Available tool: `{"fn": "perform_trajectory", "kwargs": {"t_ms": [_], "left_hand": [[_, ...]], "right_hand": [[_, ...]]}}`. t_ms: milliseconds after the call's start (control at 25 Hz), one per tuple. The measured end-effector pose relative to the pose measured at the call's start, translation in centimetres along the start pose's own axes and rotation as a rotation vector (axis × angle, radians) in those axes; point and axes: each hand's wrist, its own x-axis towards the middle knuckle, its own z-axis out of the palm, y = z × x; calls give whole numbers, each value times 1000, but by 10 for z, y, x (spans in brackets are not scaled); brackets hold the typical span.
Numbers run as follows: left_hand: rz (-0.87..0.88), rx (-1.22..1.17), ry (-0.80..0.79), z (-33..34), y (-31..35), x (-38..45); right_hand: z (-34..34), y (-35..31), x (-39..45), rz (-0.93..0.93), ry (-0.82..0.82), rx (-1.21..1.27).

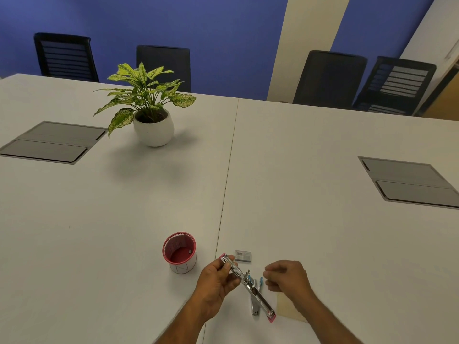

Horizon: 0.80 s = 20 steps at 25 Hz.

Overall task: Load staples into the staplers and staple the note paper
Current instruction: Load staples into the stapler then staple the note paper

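I see my left hand [215,284] gripping the pink stapler [244,284], which is swung fully open; its chrome rail runs diagonally from the hand down toward the near edge of the white table [323,219]. My right hand [288,276] hovers just right of the stapler, fingers curled together as if pinching; whether anything sits between the fingertips, I cannot tell. A blue stapler [255,297], also open, lies on the table directly beneath the pink one. The staple box [243,256] rests just beyond the pink stapler's far tip. A sheet of note paper [289,310] lies right of the pink stapler, partly under my right wrist. The red mesh cup [179,252] stands to the left of the pink stapler, apart from it. Far beyond, past a wide bare stretch of tabletop, stand a potted plant [149,105] and two grey cable hatches [49,142].
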Motion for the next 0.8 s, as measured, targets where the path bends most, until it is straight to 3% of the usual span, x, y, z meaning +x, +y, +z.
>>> {"fn": "perform_trajectory", "kwargs": {"t_ms": [120,560,800], "left_hand": [[-5,5,-8,3,-2,-1],[20,40,-20,7,-3,-5],[6,31,-1,4,-4,-5]], "right_hand": [[5,-18,-6,10,-26,112],[23,-41,-13,-44,-95,145],[28,-32,-7,-49,-6,71]]}}
